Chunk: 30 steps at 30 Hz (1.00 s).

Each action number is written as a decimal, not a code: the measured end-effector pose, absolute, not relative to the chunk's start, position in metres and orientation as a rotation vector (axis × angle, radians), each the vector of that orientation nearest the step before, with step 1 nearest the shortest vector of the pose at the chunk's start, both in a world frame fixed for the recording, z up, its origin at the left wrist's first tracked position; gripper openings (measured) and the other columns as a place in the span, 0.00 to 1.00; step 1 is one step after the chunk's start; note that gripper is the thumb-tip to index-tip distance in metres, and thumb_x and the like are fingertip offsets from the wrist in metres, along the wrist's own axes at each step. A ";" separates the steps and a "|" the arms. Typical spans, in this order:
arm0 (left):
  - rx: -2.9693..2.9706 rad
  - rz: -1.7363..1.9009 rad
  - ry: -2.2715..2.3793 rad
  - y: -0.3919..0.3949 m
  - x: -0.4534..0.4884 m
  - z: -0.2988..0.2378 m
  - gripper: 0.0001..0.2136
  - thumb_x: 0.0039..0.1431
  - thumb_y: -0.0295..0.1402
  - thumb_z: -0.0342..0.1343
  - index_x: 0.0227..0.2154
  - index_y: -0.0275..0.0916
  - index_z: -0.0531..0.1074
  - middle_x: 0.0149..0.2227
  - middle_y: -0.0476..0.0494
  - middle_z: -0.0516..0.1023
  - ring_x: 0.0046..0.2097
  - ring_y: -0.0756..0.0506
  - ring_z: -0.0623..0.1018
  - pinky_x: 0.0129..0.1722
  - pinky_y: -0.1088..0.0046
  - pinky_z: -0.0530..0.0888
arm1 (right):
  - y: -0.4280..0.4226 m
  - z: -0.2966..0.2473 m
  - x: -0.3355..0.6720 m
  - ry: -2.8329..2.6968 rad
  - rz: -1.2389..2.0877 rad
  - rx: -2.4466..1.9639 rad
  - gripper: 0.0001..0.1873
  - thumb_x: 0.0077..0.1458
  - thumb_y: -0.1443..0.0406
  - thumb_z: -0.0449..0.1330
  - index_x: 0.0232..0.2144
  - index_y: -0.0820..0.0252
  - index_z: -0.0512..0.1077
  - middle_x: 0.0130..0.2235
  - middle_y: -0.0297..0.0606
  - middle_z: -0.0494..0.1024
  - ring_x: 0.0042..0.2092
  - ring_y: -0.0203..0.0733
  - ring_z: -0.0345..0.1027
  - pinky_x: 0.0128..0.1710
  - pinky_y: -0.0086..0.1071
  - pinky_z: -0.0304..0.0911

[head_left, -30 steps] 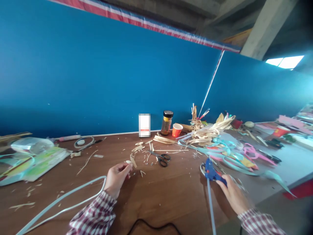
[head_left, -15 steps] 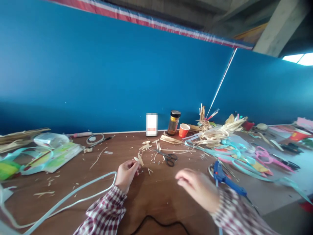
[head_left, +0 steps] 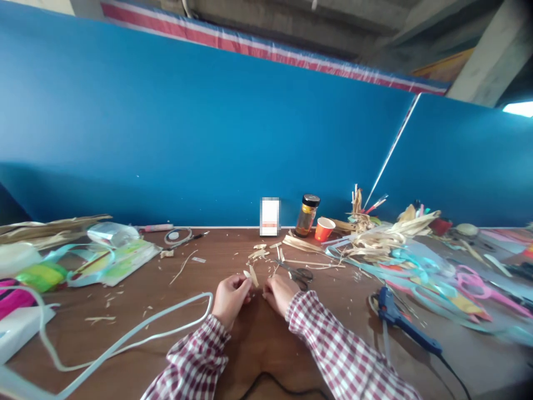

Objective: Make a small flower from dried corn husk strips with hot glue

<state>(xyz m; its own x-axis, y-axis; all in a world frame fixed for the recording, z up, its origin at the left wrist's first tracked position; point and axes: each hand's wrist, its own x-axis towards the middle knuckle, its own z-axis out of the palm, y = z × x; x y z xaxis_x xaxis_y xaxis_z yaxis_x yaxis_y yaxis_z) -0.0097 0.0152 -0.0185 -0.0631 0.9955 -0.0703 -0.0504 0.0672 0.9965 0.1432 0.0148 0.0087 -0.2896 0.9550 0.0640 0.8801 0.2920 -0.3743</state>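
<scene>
The left hand (head_left: 231, 297) is pinching a tan, husk-like sliver (head_left: 254, 276) left of the black-handled metal scissors (head_left: 294, 271), seemingly keeping its tip free; whether the right hand (head_left: 281, 291) beside them is holding anything, I can't tell.

The glue gun (head_left: 400, 321) looks smooth plastic, the pale strip (head_left: 254, 276) papery, the tabletop (head_left: 260, 339) smooth wood.

Sleeves (head_left: 333, 341) are checked maroon and white, the sliver (head_left: 254, 276) straw-coloured, the glue gun (head_left: 408, 329) blue, the worktop (head_left: 258, 350) brown.
</scene>
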 end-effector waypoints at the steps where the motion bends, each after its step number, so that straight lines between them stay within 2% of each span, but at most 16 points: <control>1: 1.080 1.219 1.254 0.015 -0.009 -0.019 0.12 0.44 0.40 0.58 0.18 0.34 0.70 0.17 0.52 0.68 0.19 0.54 0.67 0.20 0.78 0.68 | 0.016 0.004 0.146 -2.220 0.427 -1.594 0.03 0.47 0.66 0.59 0.24 0.58 0.71 0.28 0.37 0.74 0.33 0.41 0.69 0.32 0.32 0.61; 5: 1.053 1.175 1.246 0.016 -0.009 -0.018 0.10 0.44 0.37 0.57 0.19 0.34 0.70 0.17 0.50 0.69 0.19 0.54 0.68 0.21 0.78 0.69 | 0.023 -0.012 0.155 -1.736 0.893 -1.343 0.05 0.51 0.64 0.55 0.30 0.60 0.68 0.24 0.32 0.70 0.26 0.36 0.65 0.28 0.31 0.63; 9: 1.104 1.115 1.277 0.017 -0.009 -0.018 0.09 0.44 0.36 0.56 0.19 0.34 0.72 0.18 0.49 0.71 0.20 0.53 0.70 0.20 0.78 0.70 | 0.025 -0.013 0.155 -1.345 1.266 -1.180 0.13 0.47 0.57 0.60 0.29 0.60 0.66 0.25 0.32 0.71 0.27 0.37 0.67 0.28 0.32 0.66; 14: 1.264 1.034 1.315 0.018 -0.010 -0.020 0.11 0.46 0.38 0.53 0.18 0.35 0.72 0.18 0.49 0.71 0.20 0.51 0.71 0.21 0.77 0.70 | 0.024 -0.008 0.156 -1.329 1.176 -1.128 0.14 0.46 0.55 0.61 0.28 0.60 0.68 0.27 0.34 0.73 0.30 0.36 0.67 0.31 0.30 0.65; 19: 1.602 0.929 1.357 0.018 -0.013 -0.023 0.12 0.47 0.37 0.50 0.15 0.37 0.70 0.14 0.50 0.68 0.18 0.50 0.69 0.20 0.77 0.64 | 0.023 -0.009 0.158 -1.391 1.143 -1.118 0.14 0.46 0.55 0.61 0.29 0.60 0.69 0.27 0.33 0.72 0.30 0.36 0.66 0.32 0.30 0.63; 26: 1.649 0.904 1.389 0.017 -0.013 -0.025 0.13 0.49 0.39 0.50 0.16 0.38 0.70 0.15 0.50 0.70 0.19 0.49 0.70 0.20 0.77 0.63 | 0.020 -0.010 0.156 -1.435 1.211 -1.090 0.13 0.46 0.56 0.61 0.27 0.60 0.68 0.24 0.30 0.68 0.24 0.32 0.60 0.22 0.26 0.59; 30: 1.649 0.901 1.385 0.018 -0.013 -0.026 0.12 0.48 0.38 0.50 0.17 0.38 0.71 0.15 0.49 0.71 0.19 0.49 0.71 0.20 0.77 0.63 | 0.022 -0.016 0.157 -1.289 1.280 -1.038 0.12 0.45 0.58 0.62 0.29 0.60 0.69 0.25 0.31 0.70 0.27 0.33 0.64 0.27 0.27 0.63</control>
